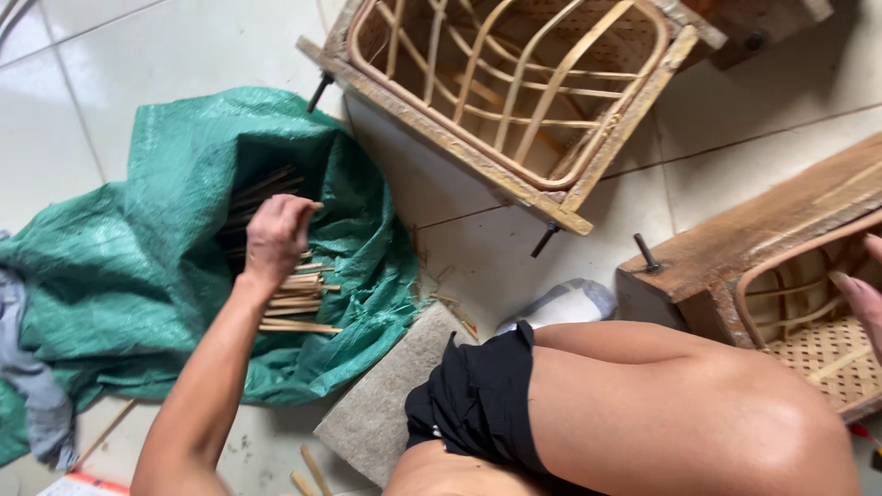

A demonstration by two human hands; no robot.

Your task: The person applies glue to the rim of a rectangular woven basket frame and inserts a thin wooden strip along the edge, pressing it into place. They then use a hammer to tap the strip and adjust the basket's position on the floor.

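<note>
Two wooden frames, one [514, 101] at 12 o'clock, one [772, 276] at 3; one green sack [119, 266] at 9; many sticks [294, 298], uncountable; three bolts; one grey pad [386, 404].

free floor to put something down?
Bare tile left of the green sack; another patch between the two wooden frames. Crowded where the left hand digs into sticks.
</note>
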